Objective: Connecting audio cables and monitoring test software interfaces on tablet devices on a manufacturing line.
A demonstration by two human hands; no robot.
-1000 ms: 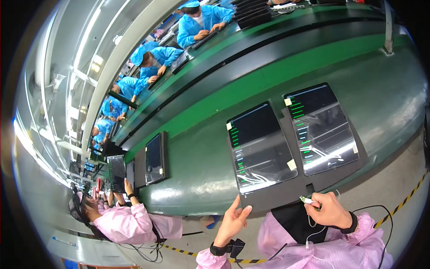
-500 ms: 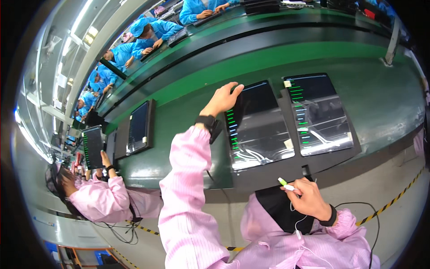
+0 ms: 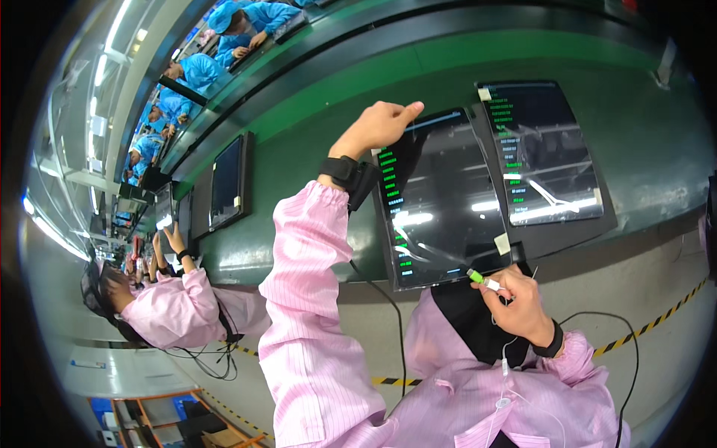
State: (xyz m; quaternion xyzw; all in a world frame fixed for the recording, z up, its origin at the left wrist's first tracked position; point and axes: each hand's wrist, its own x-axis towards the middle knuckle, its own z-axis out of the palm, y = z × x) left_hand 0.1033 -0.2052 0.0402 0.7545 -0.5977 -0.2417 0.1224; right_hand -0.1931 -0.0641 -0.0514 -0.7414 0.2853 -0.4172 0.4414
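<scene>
Left hand up at the top edge of the near tablet, fingers curled over, thumb stretched out along the upper rim and touching it; nothing is enclosed in that hand; the tablet is a flat dark slab lying on the green conveyor belt, its glossy screen throwing back ceiling lights, a column of green text running down its left side, a small pale sticker at its lower right corner; right hand sits just below the tablet's bottom edge, fingers pinched shut around a small connector with a green tip and white body, the tip pointing at the lower rim; whether the tip actually touches the tablet, hard to say; a thin white cable drops from that hand down the pink sleeve; a second tablet lies just beside the first on the right, same dark glass, same green column; what the green lines say is too small to read; a black wrist strap rides the left wrist; far left, another person in pink works at more screens, strongly bent by the lens.
</scene>
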